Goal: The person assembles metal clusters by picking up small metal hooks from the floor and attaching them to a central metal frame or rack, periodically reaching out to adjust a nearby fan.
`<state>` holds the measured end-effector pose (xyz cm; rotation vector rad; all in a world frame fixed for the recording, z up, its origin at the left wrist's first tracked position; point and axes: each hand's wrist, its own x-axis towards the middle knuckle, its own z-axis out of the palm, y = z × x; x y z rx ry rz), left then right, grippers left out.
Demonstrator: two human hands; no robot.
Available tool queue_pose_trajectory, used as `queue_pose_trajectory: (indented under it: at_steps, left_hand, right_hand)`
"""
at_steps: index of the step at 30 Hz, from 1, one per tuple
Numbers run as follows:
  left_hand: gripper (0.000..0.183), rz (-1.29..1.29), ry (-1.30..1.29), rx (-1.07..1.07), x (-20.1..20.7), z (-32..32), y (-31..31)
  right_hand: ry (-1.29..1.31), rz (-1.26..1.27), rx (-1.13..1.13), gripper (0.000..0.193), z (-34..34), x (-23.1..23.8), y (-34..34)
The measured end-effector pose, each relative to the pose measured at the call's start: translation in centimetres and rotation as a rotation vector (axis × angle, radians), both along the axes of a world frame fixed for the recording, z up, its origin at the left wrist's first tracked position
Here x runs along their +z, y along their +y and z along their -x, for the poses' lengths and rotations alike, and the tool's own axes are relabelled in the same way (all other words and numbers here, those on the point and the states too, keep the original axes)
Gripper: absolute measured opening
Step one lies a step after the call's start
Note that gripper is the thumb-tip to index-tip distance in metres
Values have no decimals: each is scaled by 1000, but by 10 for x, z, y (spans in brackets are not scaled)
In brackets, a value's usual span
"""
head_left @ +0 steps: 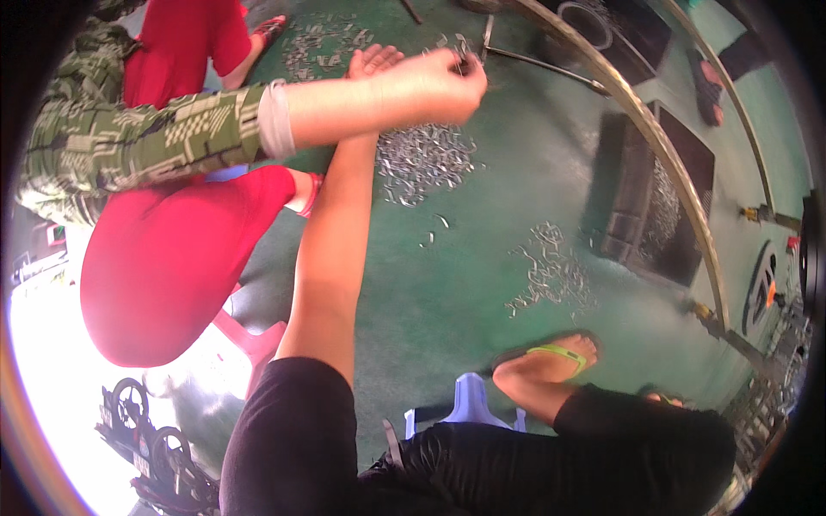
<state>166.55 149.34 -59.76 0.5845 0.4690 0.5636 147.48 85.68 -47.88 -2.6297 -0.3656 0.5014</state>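
My left arm, in a black sleeve, reaches forward across the green floor. At its end my left hand [376,60] is partly covered by a co-worker's forearm that crosses over it. Its visible fingers are spread, and nothing shows in them. That co-worker's hand [460,86], below a camouflage sleeve, is closed around small dark pieces I cannot make out clearly. Beneath it lies a pile of small curved metal pieces [426,163]. More such pieces [327,47] are scattered beyond my left hand. My right hand is out of the picture.
A smaller heap of metal strips [551,271] lies before my sandalled foot [551,361]. To the right, a dark crate [632,224] holds more pieces, under a curved metal bar [680,163]. A thin metal rod [551,69] lies at the far side. The co-worker's red-clad knee [172,267] is left.
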Motion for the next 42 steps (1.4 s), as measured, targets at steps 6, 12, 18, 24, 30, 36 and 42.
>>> queue_pose_trajectory:
  at_steps: [6, 12, 18, 24, 30, 36, 42]
  left_hand:
    - [51, 132, 51, -289, 75, 46, -157]
    - [59, -286, 187, -409, 63, 79, -271]
    - [57, -896, 475, -335, 49, 113, -312]
    - [51, -1133, 509, -382, 50, 132, -319]
    - [48, -1037, 527, -451, 40, 166, -323]
    - [46, -1353, 730, -419, 26, 228, -334]
    - [46, -1693, 675, -361, 69, 186, -360]
  right_hand:
    - [-9, -7, 24, 59, -18, 8, -38]
    - [99, 98, -199, 59, -65, 7, -146]
    - [211, -10, -213, 60, -143, -9, -155]
    - [-222, -266, 560, 32, -191, 15, 39]
    - [-352, -341, 870, 40, -218, -23, 129]
    - [-371, -229, 962, 46, -212, -50, 137]
    - [-318, -46, 747, 60, -208, -45, 81]
